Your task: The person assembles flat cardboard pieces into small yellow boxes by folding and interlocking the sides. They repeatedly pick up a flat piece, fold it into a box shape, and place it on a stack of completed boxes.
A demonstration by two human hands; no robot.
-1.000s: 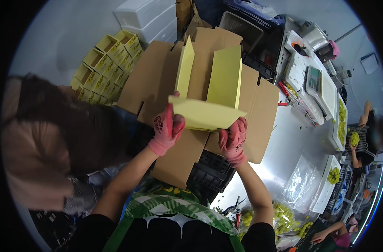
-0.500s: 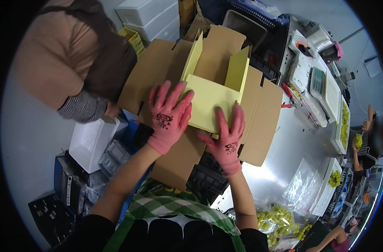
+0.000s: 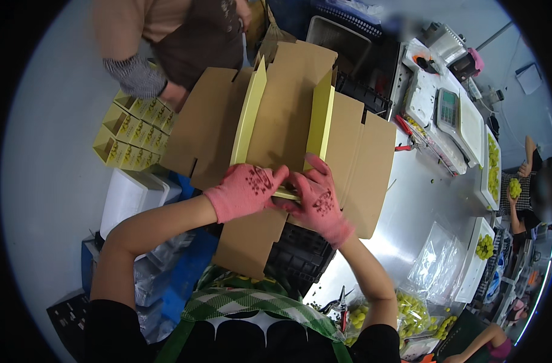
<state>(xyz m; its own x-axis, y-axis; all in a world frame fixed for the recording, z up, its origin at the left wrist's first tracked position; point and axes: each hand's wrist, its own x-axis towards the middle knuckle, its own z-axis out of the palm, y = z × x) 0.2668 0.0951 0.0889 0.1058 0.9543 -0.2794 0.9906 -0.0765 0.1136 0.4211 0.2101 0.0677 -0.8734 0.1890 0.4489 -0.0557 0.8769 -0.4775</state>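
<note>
A pale yellow cardboard box (image 3: pixel 250 118) has its side walls standing, with a brown inside between them. It lies over an opened brown carton (image 3: pixel 360 163) whose flaps spread to both sides. I wear pink gloves. At the box's near edge, my left hand (image 3: pixel 249 189) is closed on the rim, its fingers turned inward. My right hand (image 3: pixel 317 196) grips the same edge just beside it, thumb below and fingers bent over the top. The two hands' fingertips nearly meet, and they hide most of the near panel.
A co-worker's hand (image 3: pixel 174 95) is close to the carton's left flap, by stacked yellow printed boxes (image 3: pixel 131 136). White foam box (image 3: pixel 128 196) stands at left. On the steel table (image 3: pixel 403 199) at right are a scale (image 3: pixel 450 109), red-handled pruners (image 3: pixel 403 130), plastic bags (image 3: pixel 436 260) and green grapes (image 3: pixel 415 311).
The yellow panel that faced up near me no longer shows flat. Both hands have come together at the box's near edge and curled around it. The co-worker has shifted farther away, uncovering yellow boxes.
</note>
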